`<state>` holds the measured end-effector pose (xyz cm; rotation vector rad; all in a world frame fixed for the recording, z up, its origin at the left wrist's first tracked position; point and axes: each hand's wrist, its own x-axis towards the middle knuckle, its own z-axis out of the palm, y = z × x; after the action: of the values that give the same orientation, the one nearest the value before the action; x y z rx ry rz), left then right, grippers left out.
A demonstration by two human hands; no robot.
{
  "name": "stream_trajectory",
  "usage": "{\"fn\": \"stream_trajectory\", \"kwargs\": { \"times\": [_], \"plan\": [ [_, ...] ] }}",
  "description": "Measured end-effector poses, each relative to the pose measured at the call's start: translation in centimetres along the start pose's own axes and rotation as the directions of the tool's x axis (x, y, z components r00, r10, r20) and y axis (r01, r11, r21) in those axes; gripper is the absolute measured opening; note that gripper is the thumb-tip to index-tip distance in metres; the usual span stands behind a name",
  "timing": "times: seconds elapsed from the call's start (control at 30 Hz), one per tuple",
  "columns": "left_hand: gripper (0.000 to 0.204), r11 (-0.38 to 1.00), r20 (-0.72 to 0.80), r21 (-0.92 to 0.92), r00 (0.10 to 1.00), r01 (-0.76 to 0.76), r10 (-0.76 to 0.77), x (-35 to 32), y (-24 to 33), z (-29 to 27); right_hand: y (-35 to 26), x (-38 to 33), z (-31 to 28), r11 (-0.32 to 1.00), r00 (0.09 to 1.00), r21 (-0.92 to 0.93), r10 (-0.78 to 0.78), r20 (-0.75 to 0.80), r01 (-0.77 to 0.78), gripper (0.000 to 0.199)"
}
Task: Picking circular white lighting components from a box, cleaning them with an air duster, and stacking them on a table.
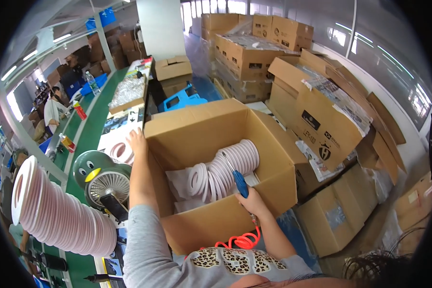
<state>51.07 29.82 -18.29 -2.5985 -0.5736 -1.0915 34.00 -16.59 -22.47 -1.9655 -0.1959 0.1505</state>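
Note:
My right hand is wrapped round a blue air blow gun, whose thin metal nozzle points into an open cardboard box. A red coiled hose runs from the gun's lower end. Inside the box lies a row of pale pinkish-white rings, with several looser ones at its left end. My left arm reaches over the box's left side. At its far left corner my left hand has its fingers stretched out, close to a few more pale rings on the bench; whether it touches the box cannot be made out.
On the left a tall leaning stack of pale rings stands beside a green penguin-faced fan. A green conveyor runs away past bottles. Cardboard cartons are piled behind, with a large open carton at right. A blue plastic stool stands beyond.

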Motion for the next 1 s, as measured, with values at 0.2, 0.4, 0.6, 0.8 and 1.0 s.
{"fn": "stream_trajectory", "kwargs": {
  "times": [0.2,0.4,0.6,0.8,1.0],
  "plan": [
    [0.019,0.74,0.094,-0.632,0.924,-0.232,0.37,-4.5,15.0,-0.1,0.9,-0.5,-1.0,0.998,0.996,-0.036,0.039,-0.074,-0.042,0.041],
    [0.042,0.92,0.929,-0.332,0.239,0.21,0.281,-15.7,16.1,12.8,0.2,-0.3,0.8,1.0,1.0,-0.011,0.005,-0.019,-0.005,0.04],
    [0.041,0.846,0.95,-0.312,0.165,0.432,0.266,-17.9,18.2,13.1,-0.5,-0.9,-0.6,0.99,0.995,-0.11,0.085,-0.049,-0.09,0.038],
    [0.039,0.719,0.987,-0.15,0.067,0.679,0.144,-18.4,17.5,12.2,-0.2,-0.7,-0.3,0.999,0.996,-0.036,0.012,-0.085,-0.016,0.032],
    [0.038,0.517,0.996,0.018,-0.061,0.856,0.066,-18.1,16.9,11.6,-0.2,-0.6,-0.3,0.998,0.996,-0.069,0.007,-0.088,-0.013,0.032]
  ]
}}
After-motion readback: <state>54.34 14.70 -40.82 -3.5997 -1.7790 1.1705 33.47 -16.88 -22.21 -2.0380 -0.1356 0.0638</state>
